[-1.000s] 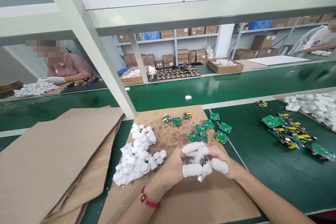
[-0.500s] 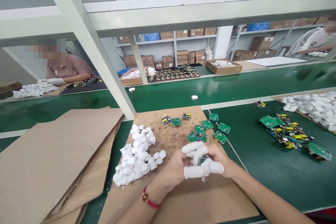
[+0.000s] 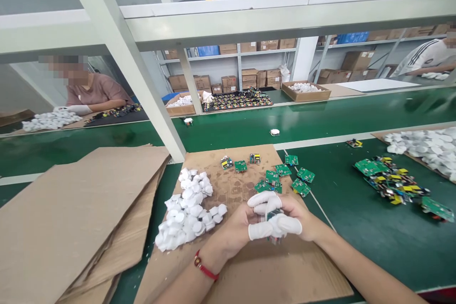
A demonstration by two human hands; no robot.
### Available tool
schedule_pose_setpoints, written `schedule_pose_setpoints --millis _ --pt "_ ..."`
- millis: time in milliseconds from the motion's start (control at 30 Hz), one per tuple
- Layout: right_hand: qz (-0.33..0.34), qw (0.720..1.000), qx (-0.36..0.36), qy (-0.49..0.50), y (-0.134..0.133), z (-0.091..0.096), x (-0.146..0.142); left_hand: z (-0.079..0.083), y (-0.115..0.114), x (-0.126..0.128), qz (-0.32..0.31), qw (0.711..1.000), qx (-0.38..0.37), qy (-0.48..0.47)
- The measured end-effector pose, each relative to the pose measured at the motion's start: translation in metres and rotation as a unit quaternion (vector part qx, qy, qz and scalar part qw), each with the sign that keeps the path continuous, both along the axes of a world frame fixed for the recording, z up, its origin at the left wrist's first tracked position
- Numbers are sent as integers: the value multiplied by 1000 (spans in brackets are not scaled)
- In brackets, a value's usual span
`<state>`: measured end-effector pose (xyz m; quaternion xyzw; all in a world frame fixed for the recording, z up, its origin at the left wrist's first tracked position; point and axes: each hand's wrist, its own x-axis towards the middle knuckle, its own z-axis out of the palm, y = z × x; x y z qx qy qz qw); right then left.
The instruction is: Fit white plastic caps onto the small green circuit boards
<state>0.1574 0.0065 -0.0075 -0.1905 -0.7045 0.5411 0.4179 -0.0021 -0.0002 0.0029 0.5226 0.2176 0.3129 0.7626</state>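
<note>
Both my left hand [image 3: 238, 231] and my right hand [image 3: 297, 218] wear white finger cots and pinch a small circuit board [image 3: 273, 228] between them, just above a brown cardboard sheet [image 3: 228, 185]. My fingers hide most of that board. Left of my left hand lies a heap of white round pieces [image 3: 187, 206], close to but apart from it. Several green circuit boards [image 3: 272, 176] are scattered on and beside the sheet, beyond my right hand.
A tangled pile of circuit boards [image 3: 390, 181] lies on the green bench to the right, with white round pieces [image 3: 427, 147] behind it. Stacked cardboard sheets [image 3: 74, 218] lie left. A metal frame beam [image 3: 138, 85] rises beyond; co-workers sit across the bench.
My fingers have shifted slightly around the small board, and both hands stay together in the same place. The view has moved a little.
</note>
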Motion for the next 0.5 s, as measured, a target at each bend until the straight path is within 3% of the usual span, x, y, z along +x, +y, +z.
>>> schedule_pose_setpoints --millis 133,500 --pt "39 995 -88 26 -1 -3 -1 -2 0 1 3 999 -20 -31" --pt "39 992 -120 30 0 0 -3 -2 -1 2 23 997 -45 -49"
